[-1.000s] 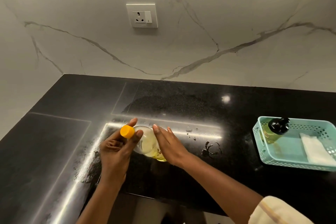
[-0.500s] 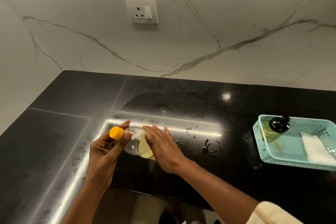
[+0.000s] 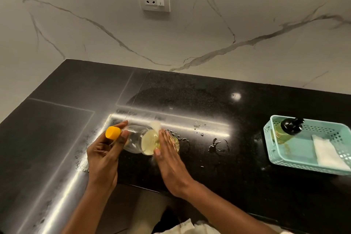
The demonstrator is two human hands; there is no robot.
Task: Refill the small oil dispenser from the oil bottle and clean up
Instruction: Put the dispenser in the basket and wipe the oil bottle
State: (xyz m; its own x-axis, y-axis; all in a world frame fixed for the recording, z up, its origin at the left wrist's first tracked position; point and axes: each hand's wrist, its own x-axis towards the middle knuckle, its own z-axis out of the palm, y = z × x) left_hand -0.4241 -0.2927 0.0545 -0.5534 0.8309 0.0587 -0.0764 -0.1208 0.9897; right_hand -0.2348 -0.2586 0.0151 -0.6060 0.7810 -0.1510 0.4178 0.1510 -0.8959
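Two hands hold one clear oil bottle [image 3: 139, 139], tilted over the black tabletop [image 3: 190, 91]. The left hand [image 3: 103, 155] grips its neck by the yellow cap [image 3: 112, 132]; the right hand [image 3: 171, 159] lies flat and wide against its body. One oil dispenser [image 3: 287, 129] and one white cloth [image 3: 327, 153] sit in one teal basket [image 3: 307, 167] at right.

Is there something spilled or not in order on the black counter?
Yes. Small droplets and a broken ring-shaped wet mark lie on the black counter, between the tilted oil bottle and the turquoise basket. It looks like spilled liquid.
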